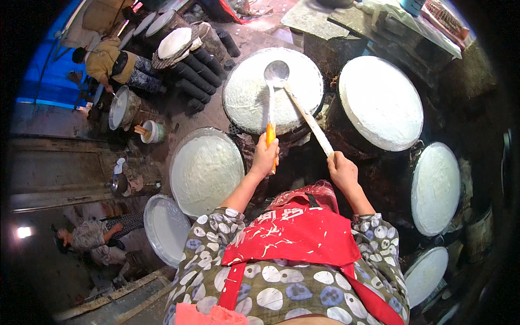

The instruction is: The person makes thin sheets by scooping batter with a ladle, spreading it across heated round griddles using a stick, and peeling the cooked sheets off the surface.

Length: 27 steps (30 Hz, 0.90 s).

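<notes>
My left hand (264, 155) grips the orange handle of a metal ladle (276, 72). The ladle's round bowl rests on or just over a wide round pan (243, 97) filled with a thick white mass. In my right hand (343, 170) is a long, flat wooden stick (310, 120), smeared white. Its far end meets the rim of the ladle's bowl, near the start of the handle. Both tools lean away from me over the pan. Whether the bowl touches the white surface is hard to tell.
More round pans of white mass stand around me: one at right (381, 103), one at far right (435, 189), one at left (207, 172). Black cylindrical briquettes (199, 71) stand beyond. One person (107, 61) works at a basin (122, 107); another person (89, 239) sits at left.
</notes>
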Tool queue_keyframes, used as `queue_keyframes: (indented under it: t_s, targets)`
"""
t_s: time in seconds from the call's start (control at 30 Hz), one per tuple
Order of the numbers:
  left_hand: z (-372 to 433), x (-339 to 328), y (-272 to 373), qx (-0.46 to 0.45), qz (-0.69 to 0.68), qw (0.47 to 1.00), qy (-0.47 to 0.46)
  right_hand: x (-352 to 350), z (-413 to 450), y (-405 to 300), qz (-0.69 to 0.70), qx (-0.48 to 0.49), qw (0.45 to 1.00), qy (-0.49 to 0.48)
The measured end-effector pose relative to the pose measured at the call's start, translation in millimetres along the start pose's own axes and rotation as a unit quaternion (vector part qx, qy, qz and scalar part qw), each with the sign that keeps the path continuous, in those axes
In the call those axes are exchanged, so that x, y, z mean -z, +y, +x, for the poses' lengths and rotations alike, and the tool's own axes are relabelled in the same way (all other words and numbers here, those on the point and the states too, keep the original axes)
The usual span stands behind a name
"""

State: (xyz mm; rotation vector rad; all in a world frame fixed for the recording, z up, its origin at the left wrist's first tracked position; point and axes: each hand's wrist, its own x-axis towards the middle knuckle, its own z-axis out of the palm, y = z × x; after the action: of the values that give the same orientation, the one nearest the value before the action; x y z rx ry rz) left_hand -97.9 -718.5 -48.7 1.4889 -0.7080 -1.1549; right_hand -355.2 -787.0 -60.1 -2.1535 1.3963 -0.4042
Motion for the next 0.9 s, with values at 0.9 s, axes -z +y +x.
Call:
queue_keyframes:
  t_s: [0.9]
  targets:
    - [-33,12,31,0.094,-0.495,0.862,-0.054,-12,-6,41,0.271,-0.102,0.955,-0.057]
